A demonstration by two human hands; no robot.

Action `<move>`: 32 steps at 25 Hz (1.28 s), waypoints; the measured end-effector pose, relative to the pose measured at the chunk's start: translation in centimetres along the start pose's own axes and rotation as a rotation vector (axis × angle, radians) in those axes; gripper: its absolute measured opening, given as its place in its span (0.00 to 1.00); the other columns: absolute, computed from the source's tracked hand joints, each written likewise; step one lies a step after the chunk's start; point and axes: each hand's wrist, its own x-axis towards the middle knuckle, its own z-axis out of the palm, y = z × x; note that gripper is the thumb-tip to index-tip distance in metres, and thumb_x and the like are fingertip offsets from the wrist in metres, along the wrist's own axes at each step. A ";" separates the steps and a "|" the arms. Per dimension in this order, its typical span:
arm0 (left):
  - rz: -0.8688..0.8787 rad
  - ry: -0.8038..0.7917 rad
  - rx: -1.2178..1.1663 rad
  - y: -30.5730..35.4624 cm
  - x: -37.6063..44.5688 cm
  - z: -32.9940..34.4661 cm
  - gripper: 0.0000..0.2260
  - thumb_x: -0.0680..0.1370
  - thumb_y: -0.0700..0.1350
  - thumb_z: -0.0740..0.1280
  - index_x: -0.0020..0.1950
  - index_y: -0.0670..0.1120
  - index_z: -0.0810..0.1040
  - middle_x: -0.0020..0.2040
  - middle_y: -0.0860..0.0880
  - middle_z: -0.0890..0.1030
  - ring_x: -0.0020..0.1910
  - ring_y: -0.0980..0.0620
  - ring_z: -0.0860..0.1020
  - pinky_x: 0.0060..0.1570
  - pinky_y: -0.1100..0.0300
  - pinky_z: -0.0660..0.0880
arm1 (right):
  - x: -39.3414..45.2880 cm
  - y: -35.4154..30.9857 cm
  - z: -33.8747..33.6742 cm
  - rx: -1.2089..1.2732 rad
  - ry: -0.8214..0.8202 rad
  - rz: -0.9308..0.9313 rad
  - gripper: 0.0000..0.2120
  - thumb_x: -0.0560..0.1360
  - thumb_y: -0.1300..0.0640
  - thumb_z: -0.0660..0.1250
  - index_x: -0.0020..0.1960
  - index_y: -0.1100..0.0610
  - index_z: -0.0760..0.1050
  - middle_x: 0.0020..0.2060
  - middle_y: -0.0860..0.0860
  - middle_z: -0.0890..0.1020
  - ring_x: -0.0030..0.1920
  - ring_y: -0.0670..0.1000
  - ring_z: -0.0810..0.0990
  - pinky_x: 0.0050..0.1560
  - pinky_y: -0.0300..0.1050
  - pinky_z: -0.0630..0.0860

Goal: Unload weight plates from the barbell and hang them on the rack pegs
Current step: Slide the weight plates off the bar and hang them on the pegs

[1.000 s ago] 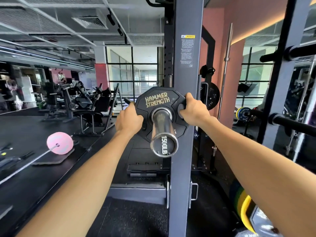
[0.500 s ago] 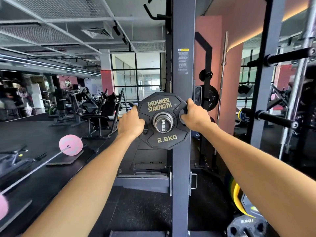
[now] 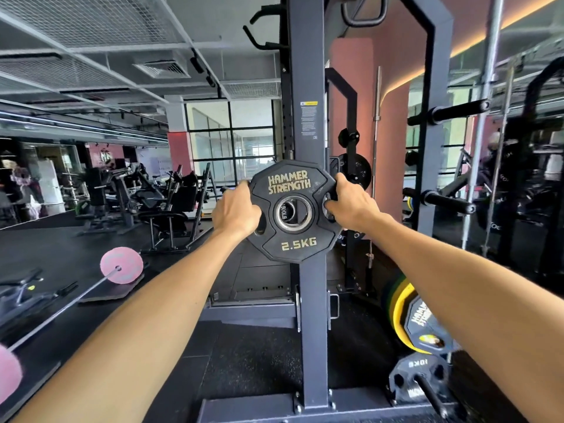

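1. Black 2.5KG weight plate (image 3: 294, 210), marked HAMMER STRENGTH, held upright at arm's length, face toward the camera, in front of the grey rack upright (image 3: 306, 87).
2. Barbell sleeve end (image 3: 290, 212) visible through the plate's centre hole; whether the plate sits on it cannot be told.
3. Left hand (image 3: 235, 210) grips the plate's left edge, fingers curled round the rim.
4. Right hand (image 3: 348, 203) grips the right edge, fingers hooked into a grip slot.
5. Lower right: a stack of plates (image 3: 418, 319), yellow among them, and a 10KG plate (image 3: 419, 377) on a low peg.
6. Left, on the floor: a barbell with pink plates (image 3: 121, 265).
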 end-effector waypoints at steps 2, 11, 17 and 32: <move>0.014 0.006 -0.005 1.6 -0.3 -0.9 0.19 0.75 0.34 0.64 0.65 0.42 0.71 0.41 0.46 0.74 0.40 0.44 0.72 0.38 0.53 0.68 | -0.7 0.5 -1.7 -0.002 0.007 0.019 0.09 0.75 0.57 0.62 0.50 0.57 0.62 0.43 0.55 0.75 0.43 0.60 0.73 0.42 0.51 0.68; 0.092 0.039 -0.017 10.9 1.5 2.1 0.09 0.73 0.34 0.62 0.53 0.40 0.72 0.42 0.42 0.77 0.39 0.43 0.73 0.35 0.54 0.68 | 1.6 8.0 -7.8 -0.066 0.033 0.023 0.09 0.75 0.57 0.62 0.52 0.55 0.62 0.43 0.51 0.74 0.44 0.58 0.73 0.43 0.50 0.68; 0.123 0.047 -0.052 17.9 3.7 6.8 0.09 0.72 0.34 0.62 0.50 0.43 0.70 0.44 0.41 0.78 0.39 0.42 0.74 0.35 0.55 0.67 | 4.3 15.5 -11.2 -0.095 0.073 0.021 0.09 0.75 0.57 0.62 0.50 0.55 0.62 0.45 0.52 0.74 0.44 0.58 0.73 0.43 0.50 0.68; 0.243 -0.012 -0.146 33.2 11.7 25.3 0.12 0.70 0.34 0.62 0.52 0.43 0.72 0.44 0.42 0.78 0.41 0.40 0.76 0.39 0.53 0.72 | 13.5 36.6 -13.9 -0.151 0.081 0.111 0.09 0.74 0.57 0.62 0.52 0.57 0.64 0.47 0.55 0.77 0.46 0.59 0.75 0.44 0.52 0.72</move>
